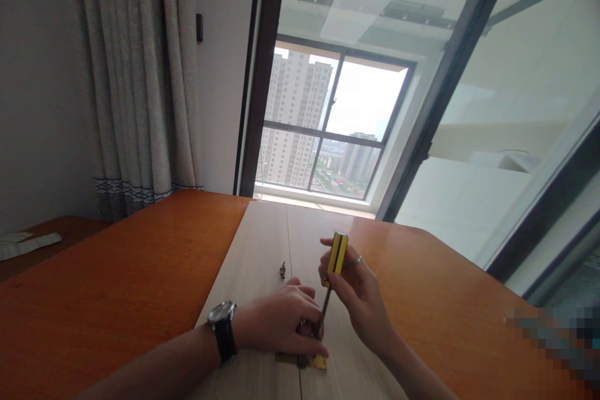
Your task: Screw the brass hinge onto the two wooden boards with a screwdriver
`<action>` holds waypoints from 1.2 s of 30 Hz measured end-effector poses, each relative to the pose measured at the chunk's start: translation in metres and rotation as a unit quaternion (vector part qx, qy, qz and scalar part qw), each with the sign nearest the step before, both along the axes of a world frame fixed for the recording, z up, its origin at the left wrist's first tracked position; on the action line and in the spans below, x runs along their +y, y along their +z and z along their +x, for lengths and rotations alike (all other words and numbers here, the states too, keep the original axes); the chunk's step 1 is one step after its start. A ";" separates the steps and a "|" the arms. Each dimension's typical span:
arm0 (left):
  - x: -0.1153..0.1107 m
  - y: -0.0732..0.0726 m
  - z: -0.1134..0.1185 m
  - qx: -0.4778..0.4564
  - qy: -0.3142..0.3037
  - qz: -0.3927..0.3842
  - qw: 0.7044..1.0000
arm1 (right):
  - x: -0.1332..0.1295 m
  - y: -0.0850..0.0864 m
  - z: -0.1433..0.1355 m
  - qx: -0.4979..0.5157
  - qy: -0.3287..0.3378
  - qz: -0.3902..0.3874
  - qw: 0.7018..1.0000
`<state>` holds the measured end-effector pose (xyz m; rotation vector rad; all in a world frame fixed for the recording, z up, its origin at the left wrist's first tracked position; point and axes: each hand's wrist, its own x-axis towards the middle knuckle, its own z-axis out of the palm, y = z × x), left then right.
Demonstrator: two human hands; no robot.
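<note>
My right hand (354, 284) grips a screwdriver (338, 255) by its yellow and black handle, which points up. The metal shaft slants down to the fingers of my left hand (290, 319). Those fingers are curled closed around the shaft's lower end, and they hide the tip and anything pinched there. Below my left hand lies a brass-coloured hinge (319, 363), partly covered, across the seam between two pale wood-grain boards (253, 256). A few small screws (282, 270) lie together on the left board, just beyond my left hand.
The boards lie on an orange-brown wooden table (187, 250). Pale strips (30, 245) rest on a surface at the far left. A grey curtain (135, 75) hangs behind the table, beside a dark-framed glass door (422, 156). A pixelated patch covers the lower right corner.
</note>
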<state>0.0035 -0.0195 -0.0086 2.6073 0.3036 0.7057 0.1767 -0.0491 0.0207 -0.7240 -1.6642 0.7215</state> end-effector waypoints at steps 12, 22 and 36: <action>-0.005 0.008 -0.001 0.014 0.012 -0.011 1.000 | -0.002 0.002 -0.002 0.056 0.022 0.016 0.998; -0.006 0.010 -0.003 0.015 -0.001 0.012 1.000 | -0.006 0.009 -0.003 0.004 0.007 0.003 1.000; -0.006 0.012 -0.003 0.014 -0.008 -0.040 0.999 | 0.008 0.006 0.002 0.107 0.021 -0.027 0.994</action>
